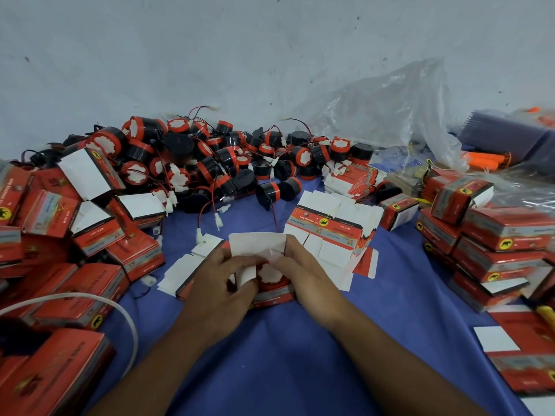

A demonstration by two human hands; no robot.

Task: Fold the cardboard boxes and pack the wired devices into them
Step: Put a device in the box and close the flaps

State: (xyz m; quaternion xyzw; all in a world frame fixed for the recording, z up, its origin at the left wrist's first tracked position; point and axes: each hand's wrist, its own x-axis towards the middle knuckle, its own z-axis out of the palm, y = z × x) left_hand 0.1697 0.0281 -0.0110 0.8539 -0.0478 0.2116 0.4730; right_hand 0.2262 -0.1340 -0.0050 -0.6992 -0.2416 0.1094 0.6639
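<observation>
Cloth: We see a blue cloth [270, 370] under our arms, close to us.
Left hand: Our left hand [220, 285] curls its fingers and pinches a small white flap of the red box [273, 295].
Right hand: Our right hand [303, 271] grips the other side of the same box. Its fingertips meet the left ones over the top.
Box: The red box sits on the cloth between our two hands. Its top is open and its big white flap [255, 243] stands up at the back.
Device: One wired device [270, 273] is inside the box. We see its round red and white top.
Flat boxes: A stack of flat boxes [327, 226] lies just behind our right hand.
Folded boxes: Many lie in a heap on the left [90, 286] and in a pile on the right [495, 244].
Device pile: A big heap of black and red devices [210, 157] with thin wires lies further back.
Bag: A clear plastic bag [390, 109] leans at the back right.
Wall: A grey wall [210, 40] is behind it all.
</observation>
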